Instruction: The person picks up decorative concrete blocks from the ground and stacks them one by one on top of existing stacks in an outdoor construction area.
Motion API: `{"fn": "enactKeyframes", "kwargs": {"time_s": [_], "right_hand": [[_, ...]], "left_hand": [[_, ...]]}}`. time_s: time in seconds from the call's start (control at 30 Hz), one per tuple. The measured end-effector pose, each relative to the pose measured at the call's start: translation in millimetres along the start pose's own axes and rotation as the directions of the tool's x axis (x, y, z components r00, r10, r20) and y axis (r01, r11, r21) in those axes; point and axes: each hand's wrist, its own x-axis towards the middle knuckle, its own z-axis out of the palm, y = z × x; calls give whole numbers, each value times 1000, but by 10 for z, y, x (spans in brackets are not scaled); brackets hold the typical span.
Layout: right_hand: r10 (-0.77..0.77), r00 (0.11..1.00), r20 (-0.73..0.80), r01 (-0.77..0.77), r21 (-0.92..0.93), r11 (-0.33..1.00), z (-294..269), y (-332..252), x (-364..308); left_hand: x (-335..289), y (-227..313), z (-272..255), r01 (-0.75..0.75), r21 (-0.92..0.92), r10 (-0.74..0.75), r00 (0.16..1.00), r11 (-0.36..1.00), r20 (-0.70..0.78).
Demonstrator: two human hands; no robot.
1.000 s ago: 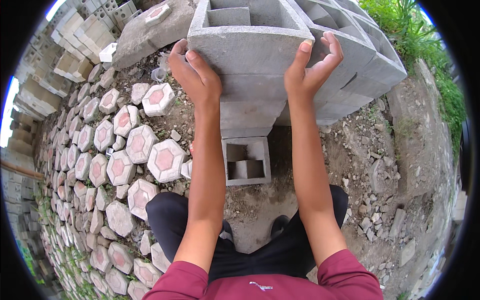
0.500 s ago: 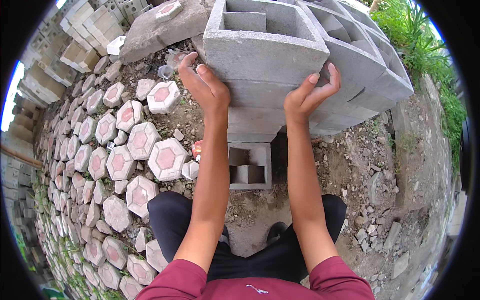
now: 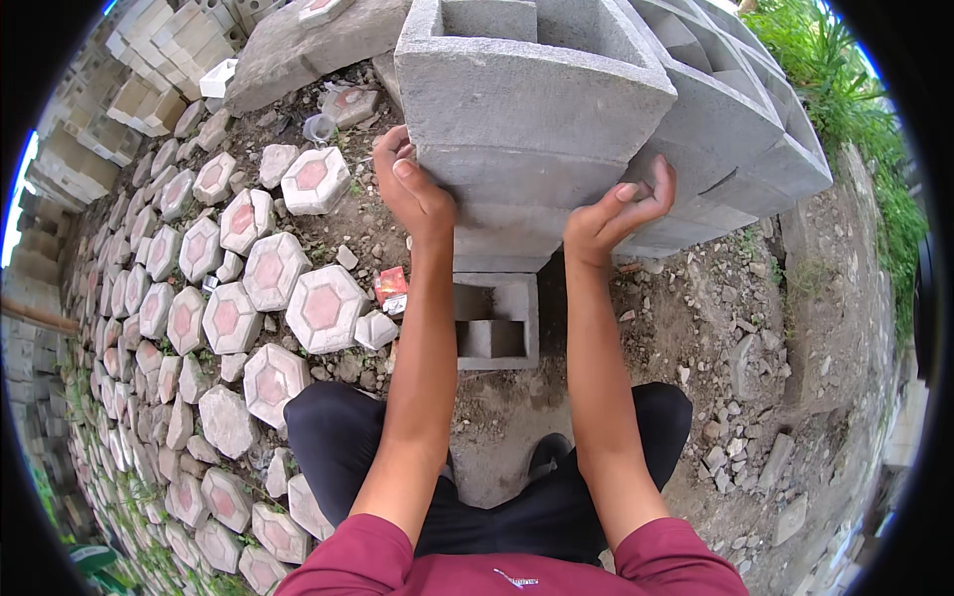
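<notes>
A stack of grey hollow concrete blocks rises in front of me. Its top block (image 3: pixel 532 94) has open cells facing up, and a block below it (image 3: pixel 517 177) lies between my hands. My left hand (image 3: pixel 417 194) is at the stack's left edge, fingers bent and thumb apart; whether it touches the block cannot be told for sure. At the right corner my right hand (image 3: pixel 621 214) is cupped, fingers loosely curled and apart, nothing seen in it. Lower down, between my forearms, a single hollow block (image 3: pixel 532 323) sits on the ground.
More hollow blocks (image 3: pixel 711 109) adjoin on the right, with green grass (image 3: pixel 835 89) beyond. Several hexagonal pavers (image 3: pixel 326 308) with reddish centres cover the ground at left. A concrete slab (image 3: pixel 298 55) lies behind them. Rubble (image 3: pixel 730 447) is scattered at right.
Both my hands have moved lower along the stack, from beside the top block to beside the block under it. The view has shifted slightly.
</notes>
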Motion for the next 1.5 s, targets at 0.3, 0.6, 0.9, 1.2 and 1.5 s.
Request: {"fn": "enactKeyframes", "kwargs": {"time_s": [0.3,0.6,0.9,1.2,1.5], "right_hand": [[-55,998,-11,56,81,995,145,99,-96],[-98,995,25,96,65,993,159,86,-45],[-29,999,46,27,46,999,67,109,-40],[-52,998,40,51,15,999,117,41,-84],[50,994,94,-57,74,996,118,88,-189]], "left_hand": [[-41,-5,-5,1,65,0,1000,998,-13],[-35,-26,-6,-8,8,8,1000,1000,0],[22,127,53,-1,41,1,1000,999,8],[-112,33,-3,64,2,-63,991,998,119],[-114,17,-37,-14,108,-6,982,994,191]]}}
